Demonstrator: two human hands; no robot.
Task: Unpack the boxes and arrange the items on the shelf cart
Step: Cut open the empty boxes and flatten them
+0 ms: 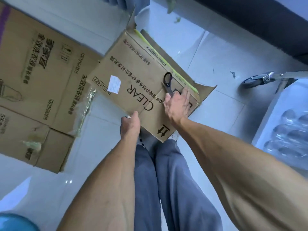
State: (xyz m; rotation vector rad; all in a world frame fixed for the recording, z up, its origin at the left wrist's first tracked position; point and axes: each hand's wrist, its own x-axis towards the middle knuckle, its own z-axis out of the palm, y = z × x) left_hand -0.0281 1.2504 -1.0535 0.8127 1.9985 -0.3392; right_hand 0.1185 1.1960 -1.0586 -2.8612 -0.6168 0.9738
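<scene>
Cool, bluish, even light falls from above; shadows are soft and faint. Small glints show on the glossy floor. Wide-angle bending curves the edges, and the forearms loom large. Slight motion blur softens everything; the corners are mushy and out of focus.

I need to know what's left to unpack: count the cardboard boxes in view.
2. The CLEAR box lies on the floor under both hands, scissors on top. A larger box lies to its left. Others may sit outside the frame.
</scene>
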